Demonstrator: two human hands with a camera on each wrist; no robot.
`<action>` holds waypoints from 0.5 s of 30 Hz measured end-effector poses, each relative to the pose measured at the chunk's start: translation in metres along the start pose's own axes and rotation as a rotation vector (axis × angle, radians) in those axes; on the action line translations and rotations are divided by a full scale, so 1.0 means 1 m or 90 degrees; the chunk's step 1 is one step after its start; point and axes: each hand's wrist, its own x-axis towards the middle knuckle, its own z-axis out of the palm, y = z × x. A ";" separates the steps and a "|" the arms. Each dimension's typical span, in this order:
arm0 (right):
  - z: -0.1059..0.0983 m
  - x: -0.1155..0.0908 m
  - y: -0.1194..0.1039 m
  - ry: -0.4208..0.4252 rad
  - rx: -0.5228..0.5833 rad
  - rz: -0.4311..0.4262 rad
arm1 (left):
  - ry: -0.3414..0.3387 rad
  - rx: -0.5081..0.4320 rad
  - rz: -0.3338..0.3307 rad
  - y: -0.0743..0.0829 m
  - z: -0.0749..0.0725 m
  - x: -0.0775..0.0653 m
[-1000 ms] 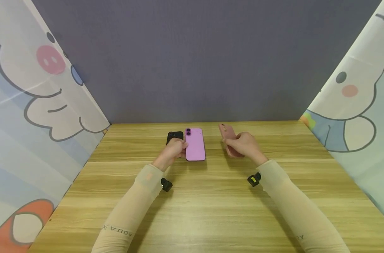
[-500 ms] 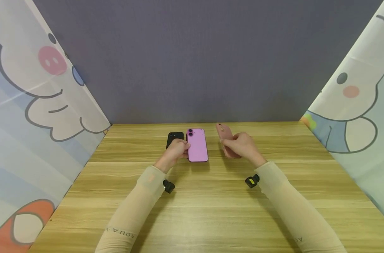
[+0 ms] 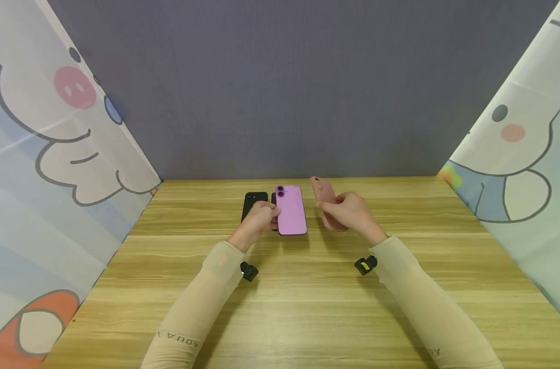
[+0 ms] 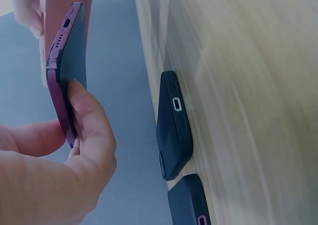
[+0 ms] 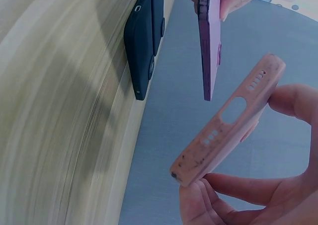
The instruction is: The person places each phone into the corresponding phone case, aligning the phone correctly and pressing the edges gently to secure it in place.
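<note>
My left hand (image 3: pixel 259 216) pinches a pinkish-purple phone (image 3: pixel 292 211) by its left edge, raised above the table with its camera side up. In the left wrist view the fingers (image 4: pixel 89 118) lie along the phone's dark screen side. My right hand (image 3: pixel 354 211) holds a dusty-pink phone case (image 3: pixel 324 193) by its sides, tilted. The case's bottom edge, with port and speaker cutouts, faces the right wrist camera. Phone and case are apart, side by side. Two dark phones lie under and beside my left hand: one black phone (image 3: pixel 254 198) and another black phone (image 4: pixel 175 125), mostly hidden in the head view.
A wood-grain table (image 3: pixel 298 307) spreads under both hands. A dark grey panel (image 3: pixel 298 92) stands along its back edge, and cartoon-print curtains (image 3: pixel 17 205) flank both sides. Each wrist wears a small black camera (image 3: pixel 249 271).
My left hand has shifted right with the purple phone, uncovering an edge of the second black phone. My right hand has moved left with the pink case, narrowing the gap.
</note>
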 end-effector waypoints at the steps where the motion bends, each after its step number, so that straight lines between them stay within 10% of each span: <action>1: 0.000 -0.001 -0.001 0.000 0.000 0.000 | 0.002 0.001 0.002 0.000 0.001 0.000; 15: 0.008 -0.003 -0.010 0.012 -0.004 0.001 | 0.003 0.011 0.005 0.001 0.007 -0.001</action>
